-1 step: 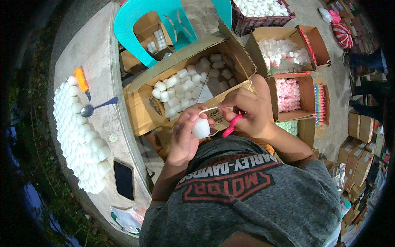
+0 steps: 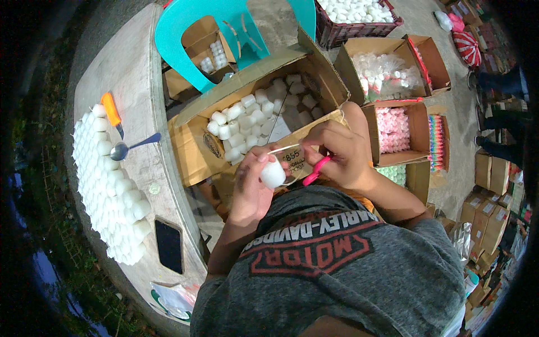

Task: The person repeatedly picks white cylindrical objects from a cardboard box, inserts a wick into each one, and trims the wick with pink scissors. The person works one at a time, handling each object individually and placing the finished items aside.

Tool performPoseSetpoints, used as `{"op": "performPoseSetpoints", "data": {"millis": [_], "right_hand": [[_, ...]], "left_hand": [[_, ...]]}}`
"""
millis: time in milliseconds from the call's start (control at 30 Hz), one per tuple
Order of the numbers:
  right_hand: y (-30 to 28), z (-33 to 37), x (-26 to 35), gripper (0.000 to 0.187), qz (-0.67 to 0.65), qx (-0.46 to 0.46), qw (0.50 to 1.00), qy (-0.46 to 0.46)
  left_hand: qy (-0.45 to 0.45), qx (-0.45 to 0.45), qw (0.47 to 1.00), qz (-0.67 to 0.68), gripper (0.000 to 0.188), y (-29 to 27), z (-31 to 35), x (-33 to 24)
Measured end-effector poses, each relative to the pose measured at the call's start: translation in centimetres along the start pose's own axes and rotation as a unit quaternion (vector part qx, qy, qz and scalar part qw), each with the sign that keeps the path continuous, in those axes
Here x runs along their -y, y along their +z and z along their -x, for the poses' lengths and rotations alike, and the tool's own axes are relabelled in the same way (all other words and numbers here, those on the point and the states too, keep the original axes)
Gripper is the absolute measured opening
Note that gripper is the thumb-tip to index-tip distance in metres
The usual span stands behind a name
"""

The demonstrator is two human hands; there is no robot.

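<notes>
In the middle of the frame, your left hand (image 2: 252, 182) has its grip clamped on a white, rounded, barrel-shaped piece (image 2: 273, 175), thumb and fingertips around its upper left side. Just right of it, your right hand (image 2: 337, 154) has its grip pinched together on a thin, cream-coloured cord (image 2: 285, 149), which stretches across to the fingertips of your left hand. A bright pink plastic loop handle (image 2: 316, 171) sits against the fingers of your right hand; what it belongs to is hidden.

Above your hands, at upper centre, an open brown cardboard box (image 2: 331, 73) contains many loose white pieces (image 2: 247, 124) of similar shape. On the pale, worn counter (image 2: 135, 84) filling the left of the frame, a broad cluster of white rounded pieces (image 2: 106, 194) lies along the far left edge. Beside it are an orange-handled knife (image 2: 111, 110), a metal spoon (image 2: 135, 147) and, lower down, a dark-screened phone (image 2: 169, 247). A turquoise plastic chair (image 2: 173, 39) stands at upper left, behind the cardboard box.
</notes>
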State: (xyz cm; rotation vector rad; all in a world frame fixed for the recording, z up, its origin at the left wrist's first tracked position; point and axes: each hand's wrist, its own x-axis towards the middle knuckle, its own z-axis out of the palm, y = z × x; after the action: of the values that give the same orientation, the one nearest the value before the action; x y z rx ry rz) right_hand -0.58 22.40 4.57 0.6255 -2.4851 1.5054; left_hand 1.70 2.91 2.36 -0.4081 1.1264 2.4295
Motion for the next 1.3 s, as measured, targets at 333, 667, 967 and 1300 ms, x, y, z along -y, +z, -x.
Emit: {"op": "performPoseSetpoints", "data": {"millis": [333, 667, 967, 1300], "right_hand": [[0.2, 0.9, 0.5, 0.017, 0.007, 0.097, 0.995, -0.034], [1.3, 1.4, -0.6, 0.014, -0.309, 0.125, 0.921, 0.202], [2.2, 2.1, 0.0, 0.015, 0.028, 0.012, 0.99, -0.136], [4.0, 3.0, -0.3, 0.019, -0.189, -0.047, 0.979, 0.062]], "left_hand": [[0.291, 0.007, 0.803, -0.52, 0.012, -0.3, -0.9, 0.5], [0.247, 0.036, 0.865, -0.436, 0.012, 0.2, -0.1, 0.2], [-0.045, 0.052, 0.988, -0.137, 0.013, -0.5, -0.2, 0.5], [0.334, 0.035, 0.748, -0.573, 0.019, 0.1, 0.3, -0.3]]}}
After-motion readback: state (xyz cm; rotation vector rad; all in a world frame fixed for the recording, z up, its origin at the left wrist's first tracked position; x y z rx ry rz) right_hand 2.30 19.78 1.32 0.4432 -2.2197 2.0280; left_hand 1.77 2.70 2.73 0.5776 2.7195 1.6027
